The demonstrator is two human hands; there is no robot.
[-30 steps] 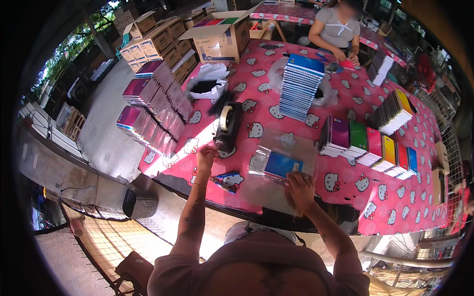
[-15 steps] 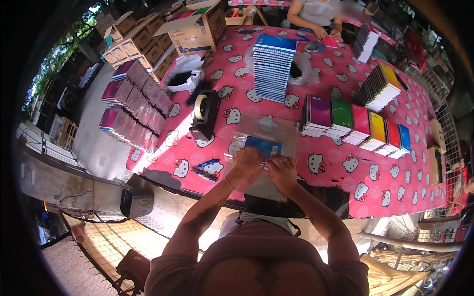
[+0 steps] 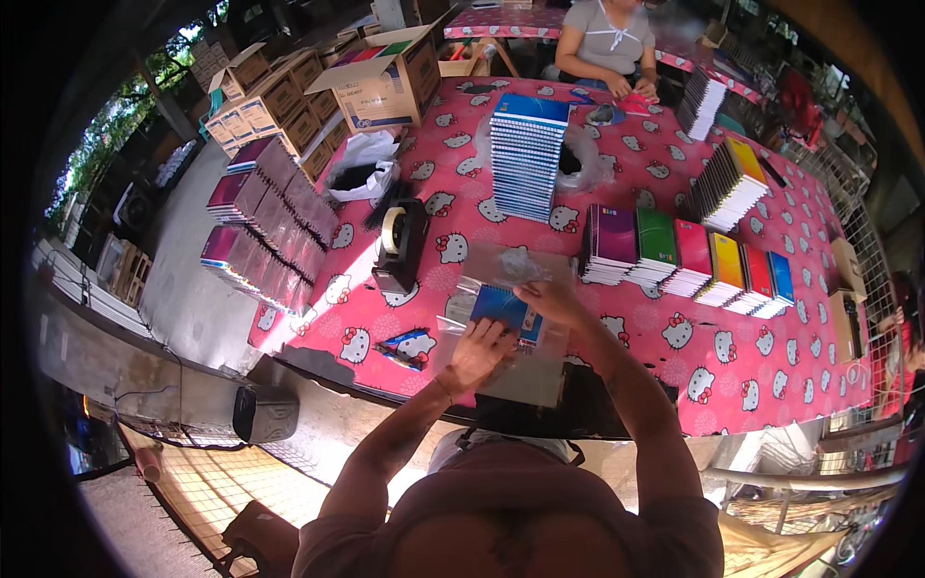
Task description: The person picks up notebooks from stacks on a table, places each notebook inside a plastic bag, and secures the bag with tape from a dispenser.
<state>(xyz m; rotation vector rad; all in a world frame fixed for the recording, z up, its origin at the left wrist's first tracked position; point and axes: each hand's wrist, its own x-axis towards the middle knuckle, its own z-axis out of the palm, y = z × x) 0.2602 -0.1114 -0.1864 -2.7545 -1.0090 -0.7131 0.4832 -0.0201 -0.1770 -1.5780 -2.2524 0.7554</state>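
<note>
A blue spiral notebook [image 3: 489, 303] lies on clear plastic wrap [image 3: 482, 262] just in front of me on the table. My left hand [image 3: 484, 349] rests on the notebook's near part, fingers stretched out over the cover. At its upper right corner, my right hand [image 3: 547, 301] has its fingers drawn together. Whatever those fingertips pinch, perhaps a bit of plastic, is too small to make out. To the left of the wrap stands a black tape dispenser [image 3: 403, 252] with a roll of tape. A small blue-handled hand tool [image 3: 405, 349] lies nearer to me.
A tall stack of blue notebooks [image 3: 528, 159] rises beyond the wrap. Rows of coloured notebooks [image 3: 656, 236] stand at right, wrapped notebook stacks [image 3: 260, 226] at left. Behind are cardboard boxes [image 3: 385, 91]. Across the table, another person [image 3: 607, 43] handles something pink.
My right hand has moved up and away from me to the notebook's upper right corner. My left hand has slid nearer to me and flattened on the cover. The view has tilted slightly upward.
</note>
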